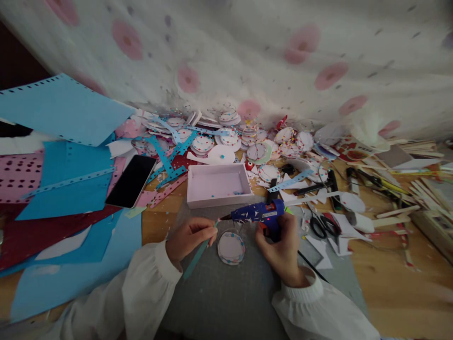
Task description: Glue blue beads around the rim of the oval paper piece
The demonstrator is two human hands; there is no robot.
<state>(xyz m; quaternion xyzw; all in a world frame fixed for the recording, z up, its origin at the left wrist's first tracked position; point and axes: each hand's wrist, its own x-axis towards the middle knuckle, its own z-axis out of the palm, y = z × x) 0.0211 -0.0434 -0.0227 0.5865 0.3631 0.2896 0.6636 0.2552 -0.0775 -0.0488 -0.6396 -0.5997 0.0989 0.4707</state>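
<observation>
My right hand is wrapped round the handle of a blue hot glue gun, whose nozzle points left. Between the fingertips of my left hand is a thin teal strip, slanting down to the left. The nozzle tip is at the strip's upper end; I cannot tell if they touch. Below the gun, a white paper disc with red and blue dots round its rim lies on the grey mat. Just behind the gun stands a shallow white box with a few small coloured bits inside.
Many dotted paper discs are heaped at the back. A black phone rests on blue and pink paper sheets at left. Scissors, paper scraps and wooden sticks crowd the right. A flowered curtain hangs behind.
</observation>
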